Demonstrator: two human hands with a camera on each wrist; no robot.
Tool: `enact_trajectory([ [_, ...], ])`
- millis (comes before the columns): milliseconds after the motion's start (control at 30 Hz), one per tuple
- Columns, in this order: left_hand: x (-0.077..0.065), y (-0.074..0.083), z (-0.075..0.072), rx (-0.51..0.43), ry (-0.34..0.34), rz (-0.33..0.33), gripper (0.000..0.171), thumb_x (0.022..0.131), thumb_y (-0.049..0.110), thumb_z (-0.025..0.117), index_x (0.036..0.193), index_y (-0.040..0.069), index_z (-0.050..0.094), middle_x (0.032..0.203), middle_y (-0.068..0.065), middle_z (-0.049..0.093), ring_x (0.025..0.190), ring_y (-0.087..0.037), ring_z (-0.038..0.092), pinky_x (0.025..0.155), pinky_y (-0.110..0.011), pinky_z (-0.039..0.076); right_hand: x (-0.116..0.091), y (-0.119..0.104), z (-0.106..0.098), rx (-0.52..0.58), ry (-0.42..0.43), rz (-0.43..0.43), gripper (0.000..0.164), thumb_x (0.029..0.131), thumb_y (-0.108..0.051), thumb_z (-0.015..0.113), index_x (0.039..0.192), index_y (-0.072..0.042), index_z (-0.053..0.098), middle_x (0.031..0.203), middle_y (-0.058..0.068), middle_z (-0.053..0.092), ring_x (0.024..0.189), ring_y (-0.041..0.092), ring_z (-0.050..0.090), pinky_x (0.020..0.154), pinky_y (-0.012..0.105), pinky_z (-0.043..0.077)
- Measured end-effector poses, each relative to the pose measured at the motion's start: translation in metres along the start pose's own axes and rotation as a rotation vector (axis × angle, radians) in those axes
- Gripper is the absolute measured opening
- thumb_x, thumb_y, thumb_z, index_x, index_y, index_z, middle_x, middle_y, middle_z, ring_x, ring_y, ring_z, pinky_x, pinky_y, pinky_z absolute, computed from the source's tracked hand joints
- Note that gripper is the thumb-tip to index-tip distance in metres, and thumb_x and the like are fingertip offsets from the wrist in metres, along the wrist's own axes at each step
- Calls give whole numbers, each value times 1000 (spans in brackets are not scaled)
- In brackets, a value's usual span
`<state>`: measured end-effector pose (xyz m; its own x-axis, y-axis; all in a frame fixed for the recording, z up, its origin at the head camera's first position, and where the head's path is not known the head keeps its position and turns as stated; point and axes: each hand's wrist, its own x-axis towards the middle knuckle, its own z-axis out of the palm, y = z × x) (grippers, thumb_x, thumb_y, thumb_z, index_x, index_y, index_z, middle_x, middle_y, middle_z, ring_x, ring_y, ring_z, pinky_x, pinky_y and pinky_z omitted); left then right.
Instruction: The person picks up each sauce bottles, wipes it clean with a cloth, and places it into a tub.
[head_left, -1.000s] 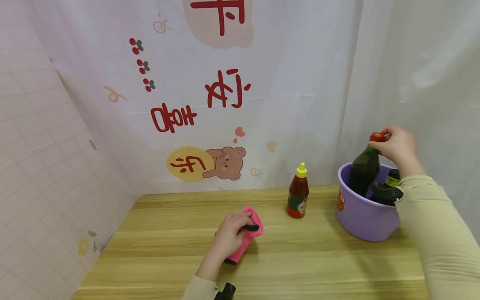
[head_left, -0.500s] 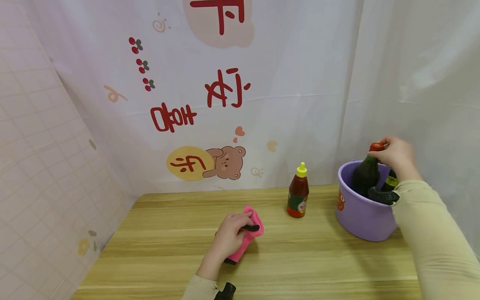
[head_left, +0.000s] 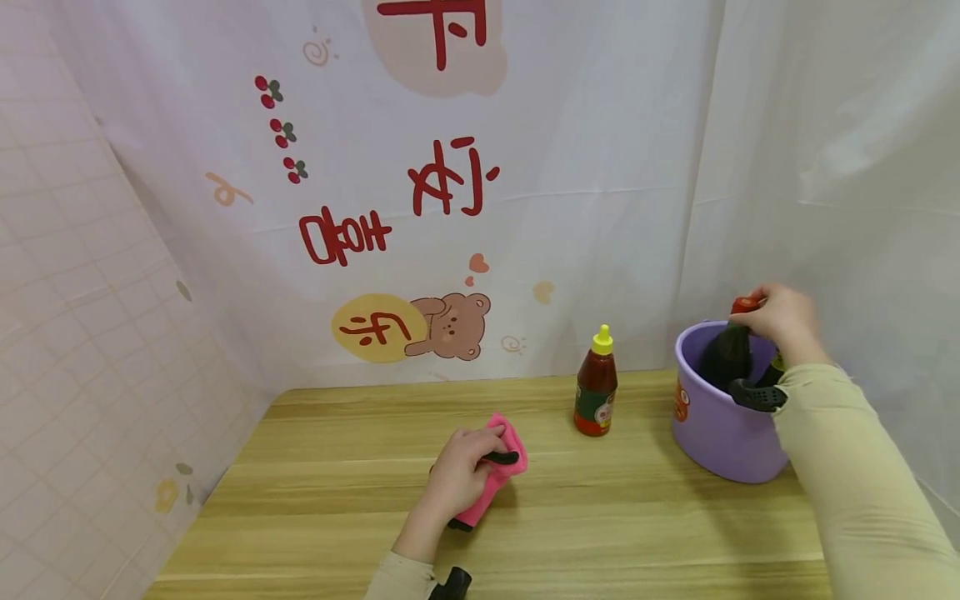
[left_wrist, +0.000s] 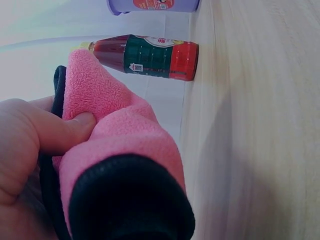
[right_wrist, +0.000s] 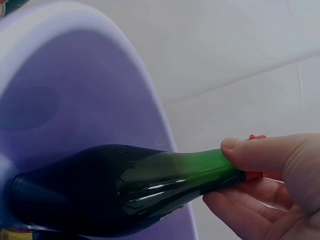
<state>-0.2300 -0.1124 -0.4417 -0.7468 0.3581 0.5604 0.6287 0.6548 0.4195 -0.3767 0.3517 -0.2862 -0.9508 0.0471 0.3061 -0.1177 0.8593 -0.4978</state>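
My left hand [head_left: 459, 471] pinches a folded pink cloth [head_left: 491, 479] with black edging over the table. In the left wrist view the thumb presses into the fluffy cloth [left_wrist: 120, 115]. At the right, my right hand [head_left: 783, 318] grips the neck of a dark green glass bottle [right_wrist: 150, 185] with a red cap [head_left: 744, 306]. The bottle's body is down inside a purple bucket [head_left: 727, 437], slightly tilted, its base near the bucket's floor in the right wrist view. Another bottle with a yellow label [head_left: 776, 364] stands in the bucket, partly hidden by the right arm.
A red sauce bottle [head_left: 596, 387] with a yellow nozzle cap stands on the wooden table [head_left: 337, 483] between the cloth and the bucket. A printed white curtain [head_left: 600, 167] hangs behind the table. A black strap piece [head_left: 757, 395] at the right wrist overlaps the bucket's rim.
My right hand has moved down and slightly left, and the green bottle has sunk deeper into the bucket. The left hand and the cloth have stayed in place.
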Motion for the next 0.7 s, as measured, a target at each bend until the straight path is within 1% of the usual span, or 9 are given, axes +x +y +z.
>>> enact_trajectory([
  [333,-1,1,-2,7,-3,8,25,78,-6,76,88,15,69,102,6,73,123,-14,57,89,-33,44,-2,0,3,-17,-14,-8,41,81,-22,75,100,9,57,93,31,59,90,46,51,72,44,40],
  [533,-1,1,-2,15,-15,3,23,80,-5,76,90,15,69,100,7,73,123,-13,58,92,-33,44,-3,-1,3,-30,-28,-9,41,80,-22,76,99,9,57,92,30,59,90,47,51,73,46,40],
  [700,-1,1,-1,15,-15,8,24,79,-5,76,90,16,70,100,7,73,121,-13,58,92,-34,44,-2,-5,-1,-65,-73,-8,44,82,-24,74,102,10,56,91,29,60,90,47,52,74,47,41],
])
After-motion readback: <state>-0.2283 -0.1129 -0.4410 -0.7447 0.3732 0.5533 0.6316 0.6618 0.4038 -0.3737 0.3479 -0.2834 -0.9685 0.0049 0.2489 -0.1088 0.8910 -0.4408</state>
